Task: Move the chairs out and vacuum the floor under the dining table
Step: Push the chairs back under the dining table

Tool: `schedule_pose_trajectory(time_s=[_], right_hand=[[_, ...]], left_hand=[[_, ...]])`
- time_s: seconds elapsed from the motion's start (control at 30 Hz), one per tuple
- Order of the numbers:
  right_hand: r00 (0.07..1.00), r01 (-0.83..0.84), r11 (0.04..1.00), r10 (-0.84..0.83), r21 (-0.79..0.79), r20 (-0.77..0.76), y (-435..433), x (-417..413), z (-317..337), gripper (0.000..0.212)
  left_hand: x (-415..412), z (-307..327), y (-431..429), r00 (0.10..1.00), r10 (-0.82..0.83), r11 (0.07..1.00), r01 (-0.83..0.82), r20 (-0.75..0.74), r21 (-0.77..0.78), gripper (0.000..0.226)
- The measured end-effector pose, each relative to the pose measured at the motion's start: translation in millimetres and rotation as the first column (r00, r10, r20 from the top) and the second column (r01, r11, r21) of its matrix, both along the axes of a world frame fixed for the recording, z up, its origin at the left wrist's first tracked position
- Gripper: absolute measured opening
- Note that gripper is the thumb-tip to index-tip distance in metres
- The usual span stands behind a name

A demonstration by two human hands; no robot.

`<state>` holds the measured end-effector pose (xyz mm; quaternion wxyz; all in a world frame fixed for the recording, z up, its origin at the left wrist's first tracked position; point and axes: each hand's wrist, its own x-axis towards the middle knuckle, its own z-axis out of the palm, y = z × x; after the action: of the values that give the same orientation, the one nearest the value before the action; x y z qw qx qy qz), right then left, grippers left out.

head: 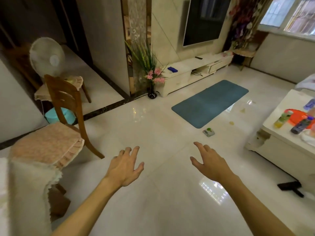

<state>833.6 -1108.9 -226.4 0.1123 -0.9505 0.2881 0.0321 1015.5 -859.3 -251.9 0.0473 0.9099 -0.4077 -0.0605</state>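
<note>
A wooden chair (68, 106) with a pink padded seat cover (46, 143) stands at the left, its back toward the room. A white fringed cloth (29, 189) hangs over a table's edge at the lower left, right beside the chair. My left hand (126, 166) and my right hand (209, 162) are stretched out over the glossy white tiled floor (153, 126), fingers spread, holding nothing. A black vacuum brush head (290, 186) lies on the floor at the right. The vacuum's body is out of view.
A teal mat (211, 103) lies mid-floor, with a small grey and green object (208, 132) near it. A white coffee table (281, 132) with bottles stands right. A TV cabinet (190, 72), a flower vase (152, 92), a fan (47, 57) and a second covered chair (75, 82) line the back.
</note>
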Motion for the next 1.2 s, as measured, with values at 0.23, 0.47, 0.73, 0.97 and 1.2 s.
schedule_pose_trajectory(time_s=[0.23, 0.47, 0.73, 0.97, 1.2], right_hand=[[0.984, -0.176, 0.984, 0.176, 0.004, -0.011, -70.4, 151.3, -13.9, 0.073], [0.942, -0.334, 0.942, 0.333, 0.041, 0.034, -141.8, 325.8, -15.0, 0.071], [0.840, -0.542, 0.838, 0.540, 0.061, 0.048, -154.6, 510.5, -9.5, 0.071], [0.783, -0.622, 0.782, 0.622, 0.032, 0.013, -149.2, 692.8, -13.0, 0.068], [0.776, -0.630, 0.777, 0.629, 0.011, -0.047, -151.9, 859.9, -1.0, 0.070]], left_hand=[[112.8, -10.5, -45.0, 0.991, 0.132, 0.991, -0.132, -0.027, 0.008, 0.071], [240.8, 4.1, -88.2, 0.951, 0.308, 0.951, -0.306, -0.040, 0.045, 0.070], [367.4, 11.4, -92.8, 0.865, 0.498, 0.867, -0.496, -0.057, 0.047, 0.073], [526.1, 7.0, -87.5, 0.786, 0.611, 0.789, -0.615, -0.092, -0.018, 0.070], [689.5, 13.7, -83.3, 0.746, 0.660, 0.742, -0.666, -0.089, -0.075, 0.069]])
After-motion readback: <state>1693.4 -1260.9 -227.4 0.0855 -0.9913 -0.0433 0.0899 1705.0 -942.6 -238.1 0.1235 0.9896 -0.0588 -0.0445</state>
